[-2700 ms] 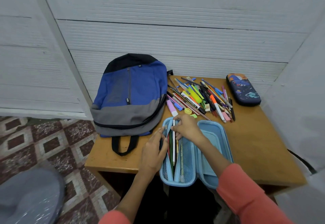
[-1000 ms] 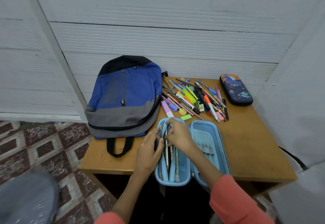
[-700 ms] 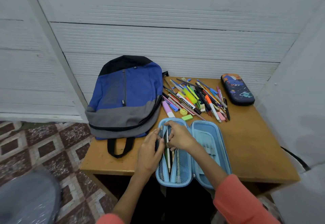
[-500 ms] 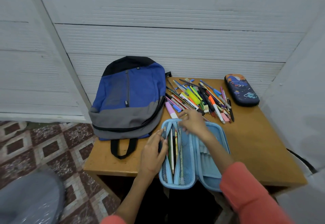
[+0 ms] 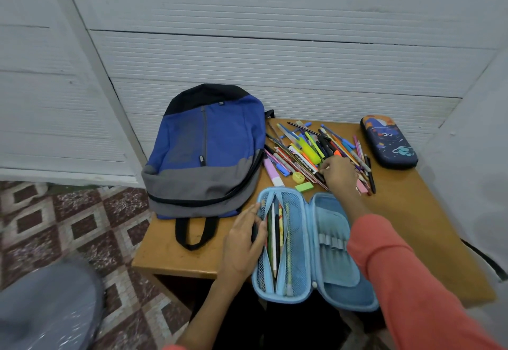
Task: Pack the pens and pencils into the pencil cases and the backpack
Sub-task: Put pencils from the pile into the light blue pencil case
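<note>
Right hand [image 5: 339,172]: reaches forward into the pile, fingers bent down onto it, fingertips at the black end of a white marker [image 5: 305,163]; whether it is pinched I cannot tell.
Left hand [image 5: 242,239]: lies along the left rim of the open case with fingers fairly straight and pressed against the edge, grasping nothing.
Sleeve [image 5: 412,281]: orange, covering the right forearm, which crosses above the case's right half.
Open pencil case [image 5: 327,270]: light blue, spread flat at the near edge of the table, its near end overhanging.
Mesh pocket [image 5: 295,239]: in the left half, gaping, with a green, a white, a black and a yellow patterned pencil lying lengthwise inside.
Elastic loops [image 5: 332,242]: a row across the right half.
Pile of pens and pencils [image 5: 310,146]: loose on the table beyond the open case, between backpack and dark case.
Small items: a pink highlighter [image 5: 272,172], a round yellow piece [image 5: 298,176] and a green eraser [image 5: 304,187] at the pile's near left edge.
Backpack [image 5: 206,151]: blue, grey and black, flat on the table's left side, black handle loop toward the person.
Dark pencil case [image 5: 389,140]: navy with a space print, closed, at the far right corner.
Table [image 5: 412,212]: wooden, set against a white ribbed wall.
Floor [image 5: 82,226]: brown and white patterned tiles on the left.
</note>
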{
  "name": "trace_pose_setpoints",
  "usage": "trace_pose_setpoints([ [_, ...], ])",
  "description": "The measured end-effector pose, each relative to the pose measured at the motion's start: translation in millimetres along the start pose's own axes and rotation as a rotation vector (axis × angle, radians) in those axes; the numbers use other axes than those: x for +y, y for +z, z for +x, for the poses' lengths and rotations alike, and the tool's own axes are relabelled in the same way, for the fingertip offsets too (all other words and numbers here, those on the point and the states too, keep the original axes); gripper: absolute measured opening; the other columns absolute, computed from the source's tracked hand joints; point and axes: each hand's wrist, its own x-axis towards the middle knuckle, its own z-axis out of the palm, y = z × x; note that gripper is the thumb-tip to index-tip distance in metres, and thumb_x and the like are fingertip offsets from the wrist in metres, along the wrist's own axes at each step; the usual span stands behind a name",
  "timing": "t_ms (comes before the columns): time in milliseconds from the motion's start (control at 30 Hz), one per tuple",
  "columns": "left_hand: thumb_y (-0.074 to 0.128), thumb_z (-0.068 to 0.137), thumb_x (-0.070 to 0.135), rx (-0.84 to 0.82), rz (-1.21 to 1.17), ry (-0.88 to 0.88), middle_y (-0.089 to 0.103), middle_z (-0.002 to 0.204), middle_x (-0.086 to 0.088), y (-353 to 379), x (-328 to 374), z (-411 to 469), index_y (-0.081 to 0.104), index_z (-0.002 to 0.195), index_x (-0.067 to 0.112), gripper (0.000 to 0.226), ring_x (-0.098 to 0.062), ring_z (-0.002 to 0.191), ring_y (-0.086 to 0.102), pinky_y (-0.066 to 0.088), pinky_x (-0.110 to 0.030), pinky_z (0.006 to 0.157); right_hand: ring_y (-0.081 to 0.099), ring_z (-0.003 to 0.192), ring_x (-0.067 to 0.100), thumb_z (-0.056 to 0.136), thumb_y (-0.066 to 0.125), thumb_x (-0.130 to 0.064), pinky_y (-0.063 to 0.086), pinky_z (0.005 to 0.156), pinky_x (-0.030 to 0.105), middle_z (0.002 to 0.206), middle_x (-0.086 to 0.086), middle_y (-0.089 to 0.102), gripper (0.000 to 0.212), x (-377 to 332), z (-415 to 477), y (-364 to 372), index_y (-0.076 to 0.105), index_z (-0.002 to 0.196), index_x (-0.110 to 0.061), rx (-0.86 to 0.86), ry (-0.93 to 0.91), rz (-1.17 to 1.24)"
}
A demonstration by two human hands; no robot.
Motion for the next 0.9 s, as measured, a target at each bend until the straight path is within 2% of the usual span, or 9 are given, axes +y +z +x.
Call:
trace_pose_setpoints([
  [167, 0.051, 0.097, 0.025, 0.004, 0.003, 0.000, 0.060, 0.124, 0.007, 0, 1, 1, 0.060, 0.108, -0.001, 0.029, -0.003, 0.127, 0.047, 0.044, -0.033, 0.104, 0.065, 0.086, 0.029, 0.087, 0.071, -0.018, 0.046, 0.068, 0.031, 0.092, 0.011, 0.071, 0.012, 0, 1, 7, 0.073, 0.091, -0.008, -0.017, -0.002, 0.019],
  [300, 0.045, 0.096, 0.035, -0.011, 0.009, -0.009, 0.058, 0.129, 0.006, -1, 0, 0, 0.061, 0.103, 0.011, 0.029, -0.004, 0.127, 0.047, 0.044, -0.034, 0.104, 0.064, 0.087, 0.029, 0.088, 0.070, -0.021, 0.042, 0.064, 0.029, 0.095, 0.013, 0.071, 0.016, -1, 1, 10, 0.072, 0.095, -0.007, -0.020, 0.003, 0.019],
  [400, 0.044, 0.096, 0.035, -0.019, 0.002, -0.033, 0.062, 0.123, 0.002, -1, 1, 0, 0.061, 0.117, 0.007, 0.039, -0.010, 0.121, 0.054, 0.047, -0.037, 0.101, 0.064, 0.088, 0.030, 0.088, 0.070, -0.021, 0.042, 0.065, 0.029, 0.097, 0.013, 0.071, 0.016, 0, 1, 12, 0.071, 0.097, -0.008, -0.009, -0.001, 0.020],
  [467, 0.043, 0.096, 0.036, -0.024, 0.000, -0.031, 0.061, 0.120, 0.004, -2, 2, 0, 0.060, 0.120, 0.003, 0.044, -0.007, 0.123, 0.052, 0.046, -0.035, 0.102, 0.064, 0.089, 0.030, 0.088, 0.070, -0.021, 0.042, 0.066, 0.029, 0.097, 0.012, 0.071, 0.017, 1, 2, 12, 0.070, 0.100, -0.009, 0.012, -0.028, 0.032],
  [567, 0.042, 0.096, 0.039, -0.038, -0.005, -0.051, 0.062, 0.119, 0.003, -3, 4, 0, 0.054, 0.132, 0.008, 0.049, -0.008, 0.120, 0.054, 0.046, -0.031, 0.101, 0.065, 0.087, 0.029, 0.089, 0.068, -0.021, 0.043, 0.065, 0.029, 0.095, 0.011, 0.071, 0.017, -3, 6, 12, 0.071, 0.105, -0.015, 0.034, -0.078, 0.027],
  [633, 0.044, 0.096, 0.036, -0.034, 0.000, -0.054, 0.059, 0.125, 0.008, -3, 3, 0, 0.055, 0.130, 0.008, 0.046, -0.003, 0.124, 0.049, 0.043, -0.029, 0.103, 0.065, 0.088, 0.030, 0.091, 0.065, -0.019, 0.044, 0.065, 0.030, 0.097, 0.012, 0.072, 0.019, -8, 10, 12, 0.072, 0.108, -0.018, 0.032, -0.102, 0.000],
  [733, 0.040, 0.095, 0.042, -0.042, 0.012, -0.052, 0.058, 0.130, 0.006, -2, 2, 0, 0.057, 0.126, 0.007, 0.050, 0.000, 0.126, 0.047, 0.041, -0.027, 0.105, 0.065, 0.095, 0.031, 0.093, 0.062, -0.019, 0.049, 0.072, 0.033, 0.107, 0.011, 0.071, 0.025, -15, 16, 12, 0.071, 0.116, -0.024, 0.008, -0.128, -0.076],
  [900, 0.041, 0.096, 0.040, -0.043, 0.024, -0.060, 0.057, 0.132, 0.006, -1, -1, 1, 0.059, 0.114, 0.002, 0.046, -0.003, 0.126, 0.048, 0.043, -0.032, 0.103, 0.067, 0.093, 0.031, 0.096, 0.056, -0.019, 0.048, 0.071, 0.032, 0.104, 0.010, 0.072, 0.029, -16, 19, 16, 0.068, 0.120, -0.030, -0.039, -0.143, -0.165],
])
